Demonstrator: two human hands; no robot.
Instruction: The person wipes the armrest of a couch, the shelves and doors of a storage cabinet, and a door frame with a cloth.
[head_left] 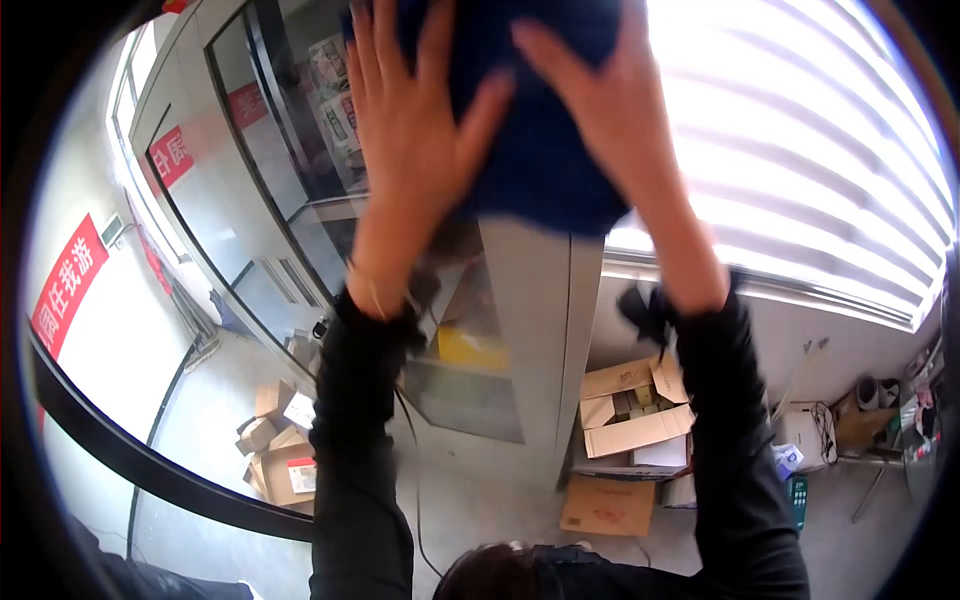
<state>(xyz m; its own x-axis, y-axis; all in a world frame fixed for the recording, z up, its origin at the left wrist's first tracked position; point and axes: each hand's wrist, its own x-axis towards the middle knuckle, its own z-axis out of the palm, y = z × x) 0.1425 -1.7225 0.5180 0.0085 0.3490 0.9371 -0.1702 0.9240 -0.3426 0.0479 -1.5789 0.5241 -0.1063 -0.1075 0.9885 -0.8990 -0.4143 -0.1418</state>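
Note:
A dark blue cloth [540, 160] hangs at the top centre, over the upper end of a grey cabinet [535, 320]. My left hand [415, 120] lies against the cloth's left edge, its fingers stretched upward and thumb apart. On the cloth's right side rests my right hand [610, 95], spread flat with the thumb pointing up and left. Both hands are slightly blurred, and some fingertips run past the top of the view. Black sleeves cover both forearms.
Glass cabinet doors [270, 150] stand at the left. A bright window with blinds [800, 130] fills the upper right. On the floor are an open carton [640, 440], a flat cardboard piece [608, 505] and other boxes [280, 465]. A red banner [70, 285] hangs far left.

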